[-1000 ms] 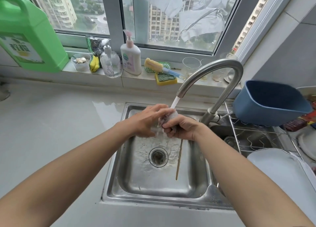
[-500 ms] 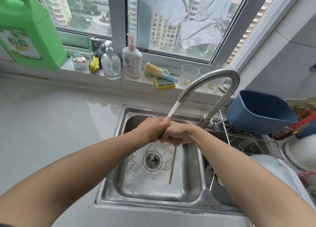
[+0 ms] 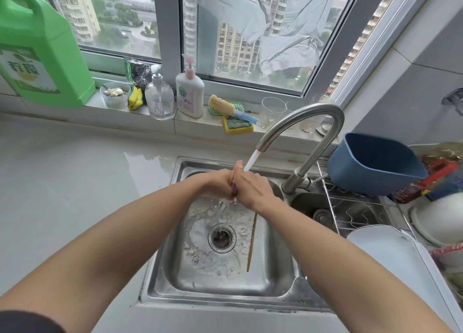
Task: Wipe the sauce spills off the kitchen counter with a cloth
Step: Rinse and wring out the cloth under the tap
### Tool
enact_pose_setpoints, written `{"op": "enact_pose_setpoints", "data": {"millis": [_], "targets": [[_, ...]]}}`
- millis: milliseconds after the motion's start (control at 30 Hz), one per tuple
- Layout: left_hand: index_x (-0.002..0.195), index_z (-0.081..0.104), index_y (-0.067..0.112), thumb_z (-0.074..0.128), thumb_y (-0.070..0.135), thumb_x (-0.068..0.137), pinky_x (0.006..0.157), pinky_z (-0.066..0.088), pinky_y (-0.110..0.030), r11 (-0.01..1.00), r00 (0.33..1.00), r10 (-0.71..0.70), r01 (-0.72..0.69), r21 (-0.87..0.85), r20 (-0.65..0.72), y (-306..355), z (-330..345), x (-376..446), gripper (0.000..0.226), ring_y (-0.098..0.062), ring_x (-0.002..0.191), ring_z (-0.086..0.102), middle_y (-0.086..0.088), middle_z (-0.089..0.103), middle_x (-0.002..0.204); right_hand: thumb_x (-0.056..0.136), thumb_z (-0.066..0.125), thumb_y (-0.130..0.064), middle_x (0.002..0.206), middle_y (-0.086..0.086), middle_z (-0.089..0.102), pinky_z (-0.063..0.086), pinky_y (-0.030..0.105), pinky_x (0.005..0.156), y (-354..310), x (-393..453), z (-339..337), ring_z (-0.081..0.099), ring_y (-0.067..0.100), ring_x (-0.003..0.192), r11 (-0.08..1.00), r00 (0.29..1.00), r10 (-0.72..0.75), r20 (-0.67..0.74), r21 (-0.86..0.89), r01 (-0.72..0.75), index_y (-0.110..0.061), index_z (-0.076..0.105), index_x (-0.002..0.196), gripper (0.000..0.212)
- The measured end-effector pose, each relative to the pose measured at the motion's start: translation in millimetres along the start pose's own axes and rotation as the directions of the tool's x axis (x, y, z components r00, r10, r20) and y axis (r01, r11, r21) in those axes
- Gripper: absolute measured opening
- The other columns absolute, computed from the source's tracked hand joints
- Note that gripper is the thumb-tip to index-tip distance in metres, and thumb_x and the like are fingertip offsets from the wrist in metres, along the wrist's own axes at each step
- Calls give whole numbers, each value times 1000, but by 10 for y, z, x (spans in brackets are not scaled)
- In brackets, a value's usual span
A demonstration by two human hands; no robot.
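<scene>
Nearest, both bare forearms reach in over the front rim of the steel sink [image 3: 160, 277]. In the basin a thin wooden chopstick [image 3: 251, 242] lies just right of the round drain [image 3: 222, 237], and water spreads over the bottom.

Above the basin the left hand [image 3: 216, 183] and right hand [image 3: 253, 190] press together, fingers curled around a small wad of cloth [image 3: 233, 188]. Only a dark bit of it shows between the palms, with water dripping below. Both hands grip it, squeezing. The white stream from the curved tap [image 3: 303, 124] falls just at the fingertips.

To the right, a wire rack [image 3: 350, 207] sits over the second basin, a blue tub [image 3: 375, 167] leans at its back, and a white tray [image 3: 390, 247] lies in front of it. The pale counter [image 3: 62, 182] stretches left of the sink, wet near the sink's corner.

Further back on the window sill stand a big green jug [image 3: 40, 54], a small bowl [image 3: 114, 94], a clear pump bottle [image 3: 159, 99], a white soap bottle [image 3: 189, 94], a yellow brush [image 3: 225, 106], a yellow and green sponge [image 3: 237, 124] and clear glasses [image 3: 273, 107].

Compared with a second ago, the cloth was then a loose white bundle under the stream; now the hands have closed tight and hide nearly all of it, and the foam in the basin has thinned.
</scene>
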State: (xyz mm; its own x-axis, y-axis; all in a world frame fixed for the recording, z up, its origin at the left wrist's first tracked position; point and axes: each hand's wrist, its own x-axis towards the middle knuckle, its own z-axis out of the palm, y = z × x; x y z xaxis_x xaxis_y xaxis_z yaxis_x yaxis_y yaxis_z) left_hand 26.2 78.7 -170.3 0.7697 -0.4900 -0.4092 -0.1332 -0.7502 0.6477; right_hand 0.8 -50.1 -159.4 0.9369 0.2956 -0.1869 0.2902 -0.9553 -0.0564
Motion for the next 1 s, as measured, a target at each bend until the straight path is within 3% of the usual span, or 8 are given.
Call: {"op": "enact_pose_setpoints", "data": {"millis": [100,167,400,533,600,700,867,1000], "targets": [[68,57,10,64,14,71,46,34,-30,967,998,-55,52,-249,-8,-83,-53,-55,8,-15,49,41,-3,49,59,86,69,-15,109,18,62,49,34,66,101,2,-129,66,32,88,923,992,-43,122,385,-7,-21,50,104,27],[71,58,12,65,18,71,45,29,-25,924,996,-79,61,-378,-33,-107,-65,-87,9,-16,50,37,-3,47,58,80,79,-21,94,7,62,53,27,58,198,-3,-161,64,21,76,861,988,-68,137,508,-11,-20,55,85,24],[106,48,12,54,29,98,52,38,-26,908,989,-86,27,-418,-123,-41,-99,-156,20,-15,67,48,-7,55,88,99,56,-25,94,-3,57,41,23,73,312,-20,-198,54,16,87,823,993,1,118,564,-68,-14,62,100,13],[95,67,7,46,39,102,51,45,-23,955,955,-132,51,-291,-266,-71,-111,-132,38,-14,59,58,-8,67,79,103,42,-17,78,3,62,45,15,52,338,-58,-198,52,10,62,759,985,42,168,636,-141,-14,70,92,30],[92,74,12,48,42,100,60,49,-27,972,930,-153,81,-221,-333,-59,-96,-114,41,-17,65,64,-7,73,81,102,43,-31,84,15,66,51,30,56,349,-81,-196,59,21,65,698,973,106,203,682,-218,-4,69,104,37],[82,76,11,51,40,99,60,48,-23,969,893,-174,81,-231,-415,14,-98,-95,43,-8,61,67,-3,74,73,102,42,-28,81,17,66,56,50,68,363,-104,-210,62,31,74,617,955,213,207,729,-296,0,64,86,39],[64,74,15,61,30,94,46,34,-6,988,836,-92,7,-157,-541,138,-190,-135,37,3,45,54,12,62,47,91,66,-28,101,5,68,50,53,96,408,-186,-318,63,26,102,405,940,184,288,849,-339,-9,66,108,25],[83,79,22,68,34,90,52,36,-12,995,850,-16,-37,-91,-527,235,-204,-140,18,5,61,56,15,64,65,79,80,-33,108,2,66,52,44,92,366,-141,-279,62,19,99,461,950,112,291,832,-309,-11,61,113,45]]}}
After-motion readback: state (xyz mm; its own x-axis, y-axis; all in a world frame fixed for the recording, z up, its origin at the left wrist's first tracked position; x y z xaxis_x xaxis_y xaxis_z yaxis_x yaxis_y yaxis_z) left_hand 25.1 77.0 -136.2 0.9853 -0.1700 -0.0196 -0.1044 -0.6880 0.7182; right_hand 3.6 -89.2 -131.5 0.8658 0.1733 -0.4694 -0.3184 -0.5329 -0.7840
